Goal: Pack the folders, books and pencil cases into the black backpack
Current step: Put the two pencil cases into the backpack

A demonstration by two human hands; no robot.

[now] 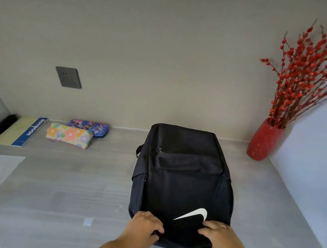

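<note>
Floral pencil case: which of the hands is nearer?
Left. The left hand grips the black backpack's near edge, right of and nearer the camera than the floral pencil case; the right hand sits farther right.

The blue book (30,131) spine reads "Notebook"; the backpack (182,180) bears a white swoosh.

Soft, even daylight; faint shadows; slight overall blur; strong wide-angle bending at the edges
</note>
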